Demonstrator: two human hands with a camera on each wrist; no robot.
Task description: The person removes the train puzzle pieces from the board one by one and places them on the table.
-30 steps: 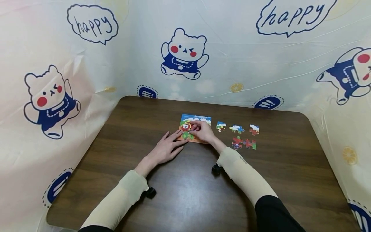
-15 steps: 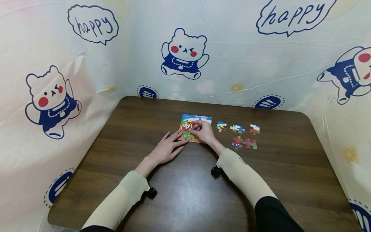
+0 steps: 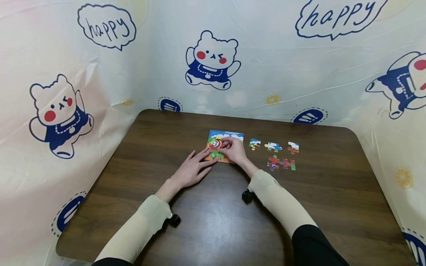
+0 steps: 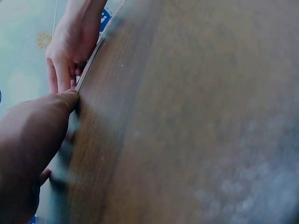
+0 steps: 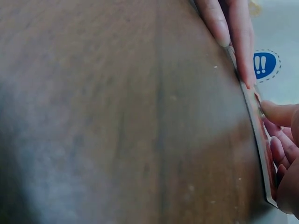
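Note:
A colourful picture puzzle board [image 3: 227, 133] lies flat towards the back of the table, partly covered by both hands. My left hand [image 3: 189, 172] rests with its fingers spread and straight, their tips on the board's left and front edge. Over the middle of the board, my right hand [image 3: 234, 150] has its thumb and bent fingers on a small puzzle piece beside the round red picture; the fingers hide most of that piece. In the right wrist view the thumb [image 5: 275, 112] sits low over the thin board [image 5: 261, 144], with fingertips of the left hand on its far end.
Loose puzzle pieces lie to the right of the board: one [image 3: 254, 143], another [image 3: 273, 147] and a third [image 3: 293, 147] in the back row, with a joined-looking red pair [image 3: 281, 163] in front. A brown wooden table [image 3: 213, 221] carries everything; a printed curtain [image 3: 149, 66] hangs behind.
Both hands stay in nearly the same place on the board. The whole view shifts very slightly; the loose pieces have not moved on the table.

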